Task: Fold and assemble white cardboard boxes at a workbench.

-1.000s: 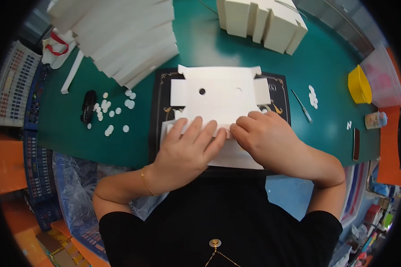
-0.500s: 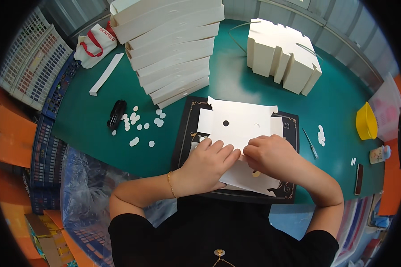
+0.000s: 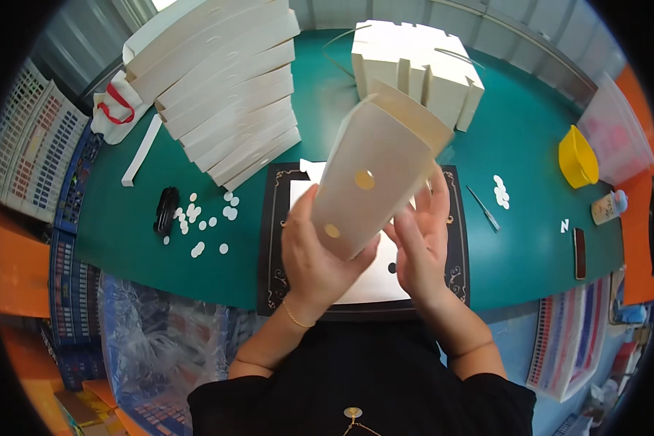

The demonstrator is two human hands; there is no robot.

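A folded white cardboard box (image 3: 374,178) with round holes is raised and tilted above the table, its flap standing up at the far end. My left hand (image 3: 312,254) grips its lower left side, thumb across the near end. Along the right side, my right hand (image 3: 423,243) also holds the box, fingers partly behind it and thumb nearer me. Underneath, flat white cardboard sheets (image 3: 370,287) lie on a black board with gold ornament (image 3: 272,280). One sheet shows a dark round hole; the box hides much of them.
A tall stack of white boxes (image 3: 229,94) stands back left, with bundled flat card (image 3: 418,62) behind my hands. White paper discs (image 3: 192,211) and a black stapler (image 3: 166,211) lie left. Rightward are a pen-like tool (image 3: 483,208), yellow bowl (image 3: 578,160) and small bottle (image 3: 609,208).
The cardboard my hands were folding flat on the board is now a box shape, lifted and tilted. My view has shifted, and a flat sheet shows below.
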